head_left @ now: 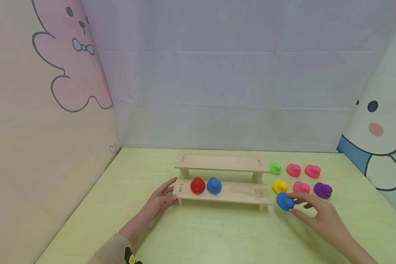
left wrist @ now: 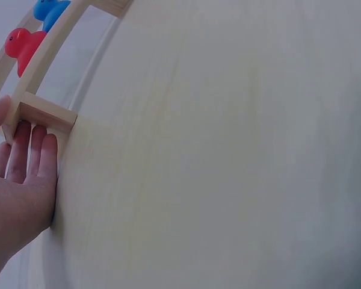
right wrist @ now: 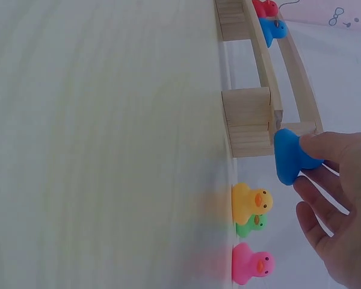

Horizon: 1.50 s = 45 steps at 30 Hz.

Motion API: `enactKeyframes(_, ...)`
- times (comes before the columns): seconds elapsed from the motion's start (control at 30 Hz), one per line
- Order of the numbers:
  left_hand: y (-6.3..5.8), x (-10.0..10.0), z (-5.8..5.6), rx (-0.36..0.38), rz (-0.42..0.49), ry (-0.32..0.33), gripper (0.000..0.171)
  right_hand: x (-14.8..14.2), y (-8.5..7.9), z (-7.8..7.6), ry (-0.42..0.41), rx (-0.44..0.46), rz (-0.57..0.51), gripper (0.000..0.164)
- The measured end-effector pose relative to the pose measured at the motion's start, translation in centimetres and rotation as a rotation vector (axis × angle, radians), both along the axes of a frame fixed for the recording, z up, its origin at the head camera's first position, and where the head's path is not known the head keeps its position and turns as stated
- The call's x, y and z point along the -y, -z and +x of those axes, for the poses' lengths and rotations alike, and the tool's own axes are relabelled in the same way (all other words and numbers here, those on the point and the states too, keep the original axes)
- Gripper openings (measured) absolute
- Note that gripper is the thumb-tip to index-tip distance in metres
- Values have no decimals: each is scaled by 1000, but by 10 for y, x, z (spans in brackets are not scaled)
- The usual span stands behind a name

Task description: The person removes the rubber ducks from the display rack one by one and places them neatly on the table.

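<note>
In the head view my left hand (head_left: 160, 201) rests at the left end of a two-tier wooden shelf (head_left: 239, 190). In the left wrist view its straight fingers touch the shelf's end leg (left wrist: 45, 111), with the thumb by the board's edge. My right hand (head_left: 320, 212) pinches a blue rubber duck (head_left: 284, 201) between thumb and fingers, right of the shelf and in front of the other ducks. On the lower board sit a red duck (head_left: 197, 186) and, beside it, another blue duck (head_left: 214, 186).
Right of the shelf stand a green duck (head_left: 275, 168), a yellow duck (head_left: 279, 186), a purple duck (head_left: 323, 190) and three pink ducks, one nearest the yellow (head_left: 301, 187). The upper board (head_left: 221, 162) rises behind the lower one. A white curtain (head_left: 231, 80) hangs behind the table (head_left: 198, 238).
</note>
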<state>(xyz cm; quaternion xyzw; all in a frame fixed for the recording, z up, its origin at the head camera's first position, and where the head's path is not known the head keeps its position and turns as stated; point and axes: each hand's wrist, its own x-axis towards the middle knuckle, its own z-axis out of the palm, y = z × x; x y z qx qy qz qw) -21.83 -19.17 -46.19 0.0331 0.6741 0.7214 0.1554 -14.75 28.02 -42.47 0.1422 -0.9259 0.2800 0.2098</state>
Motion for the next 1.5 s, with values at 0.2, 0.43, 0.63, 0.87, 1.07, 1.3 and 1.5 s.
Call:
enactKeyframes(0.2, 0, 0, 0, -3, -5, 4, 68, -5, 5, 1, -9, -2, 51, 47)
enactKeyframes(0.43, 1, 1, 0, -7, 0, 12, 69, -9, 8, -1, -26, 109, 47, 41)
enactKeyframes(0.63, 1, 1, 0, -7, -10, 11, 69, -11, 8, -1, -25, 227, 74, 37)
enactKeyframes(0.87, 1, 0, 0, -4, -12, 11, 68, -13, 8, -2, -19, 272, 81, 37)
enactKeyframes(1.07, 0, 1, 0, -2, -14, 13, 69, -14, 8, -2, 0, 320, 89, 37)
enactKeyframes(1.3, 0, 1, 1, -6, -5, 15, 69, -15, 8, -3, 7, 390, 83, 36)
enactKeyframes(1.5, 0, 1, 1, -9, -13, 17, 69, -19, 10, -5, -17, 425, 49, 37)
